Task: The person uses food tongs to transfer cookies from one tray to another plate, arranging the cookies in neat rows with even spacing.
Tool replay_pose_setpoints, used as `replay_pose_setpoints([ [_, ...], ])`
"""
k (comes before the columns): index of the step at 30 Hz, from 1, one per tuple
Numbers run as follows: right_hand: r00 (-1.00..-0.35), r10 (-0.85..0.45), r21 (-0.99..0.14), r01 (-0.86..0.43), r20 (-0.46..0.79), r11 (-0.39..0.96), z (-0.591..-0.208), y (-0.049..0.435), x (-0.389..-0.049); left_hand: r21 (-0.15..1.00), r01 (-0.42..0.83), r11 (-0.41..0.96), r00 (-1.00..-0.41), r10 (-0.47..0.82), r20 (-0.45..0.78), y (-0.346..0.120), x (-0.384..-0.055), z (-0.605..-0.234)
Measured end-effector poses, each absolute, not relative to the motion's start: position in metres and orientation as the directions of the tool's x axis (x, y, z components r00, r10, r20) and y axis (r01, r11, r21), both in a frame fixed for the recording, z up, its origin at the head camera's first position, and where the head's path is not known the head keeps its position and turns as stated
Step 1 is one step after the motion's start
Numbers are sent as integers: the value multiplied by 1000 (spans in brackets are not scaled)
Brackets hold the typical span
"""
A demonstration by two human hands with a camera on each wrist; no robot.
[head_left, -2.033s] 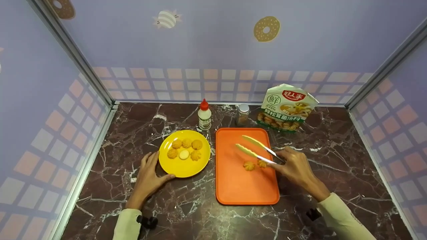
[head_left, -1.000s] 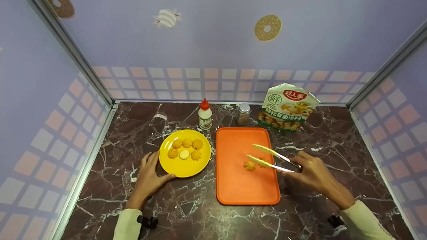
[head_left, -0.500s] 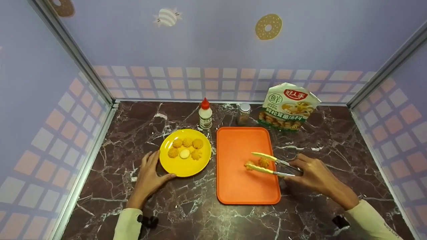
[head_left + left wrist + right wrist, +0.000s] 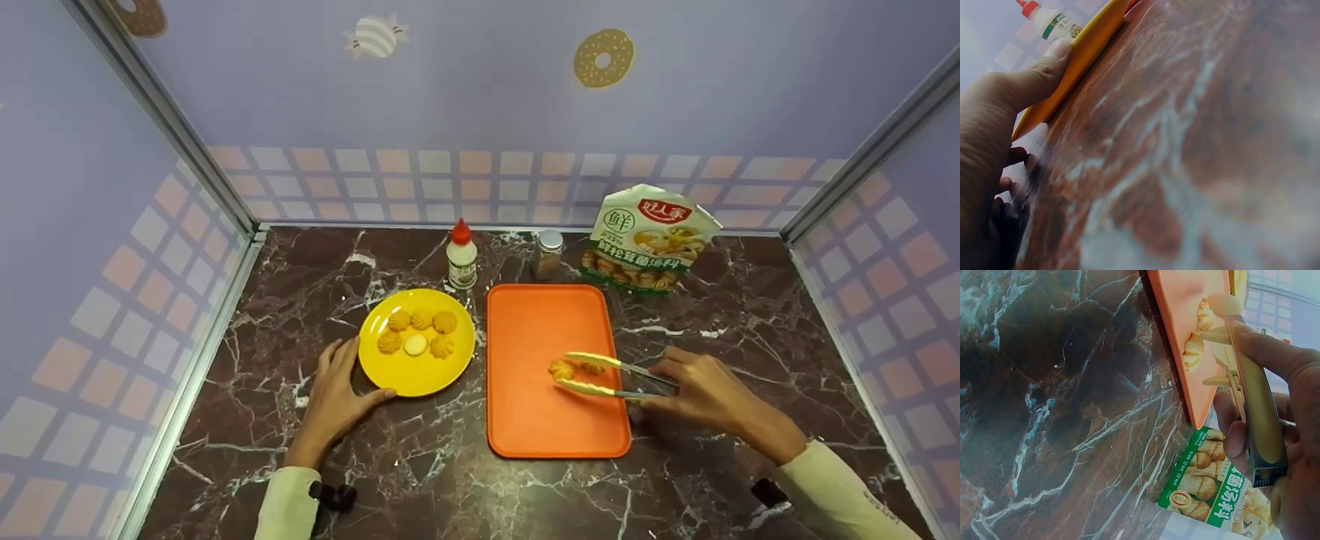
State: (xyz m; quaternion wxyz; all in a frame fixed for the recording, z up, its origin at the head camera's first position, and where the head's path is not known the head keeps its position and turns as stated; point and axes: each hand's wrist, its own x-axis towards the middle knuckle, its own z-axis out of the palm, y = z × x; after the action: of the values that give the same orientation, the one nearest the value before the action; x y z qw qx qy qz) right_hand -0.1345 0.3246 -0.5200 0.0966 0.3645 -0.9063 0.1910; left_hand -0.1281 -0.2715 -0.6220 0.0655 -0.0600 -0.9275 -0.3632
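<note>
In the head view my left hand (image 4: 339, 401) holds the edge of a yellow plate (image 4: 420, 379), its thumb on the rim and fingers along the left side. Several piped cookies (image 4: 421, 320) and a smooth pale round piece (image 4: 415, 345) lie on the plate. My right hand (image 4: 701, 390) grips metal tongs (image 4: 643, 371) with yellow scalloped tips. The tongs are spread over an orange tray (image 4: 525, 420). One cookie (image 4: 561, 370) lies between their tips; whether they touch it I cannot tell. Another cookie (image 4: 594, 369) lies further back between the arms, partly hidden.
Behind the plate stands a squeeze bottle (image 4: 462, 262) with a red cap. A glass shaker (image 4: 549, 255) is beyond the tray's far edge. An upright mushroom-printed pouch (image 4: 649, 240) is at the back right. Walls bound the dark marbled counter (image 4: 420, 487) left, right and behind.
The right hand has moved right and toward the person, bringing the tongs down from above the tray to around the cookies. The left hand and the plate have stayed put.
</note>
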Motion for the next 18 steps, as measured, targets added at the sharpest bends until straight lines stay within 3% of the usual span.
replay_pose_setpoints([
  [18,-745,-621,-282,-667,244,689,-521,317,-139,660,163,733,-983,61,175,-271,-130,-622],
])
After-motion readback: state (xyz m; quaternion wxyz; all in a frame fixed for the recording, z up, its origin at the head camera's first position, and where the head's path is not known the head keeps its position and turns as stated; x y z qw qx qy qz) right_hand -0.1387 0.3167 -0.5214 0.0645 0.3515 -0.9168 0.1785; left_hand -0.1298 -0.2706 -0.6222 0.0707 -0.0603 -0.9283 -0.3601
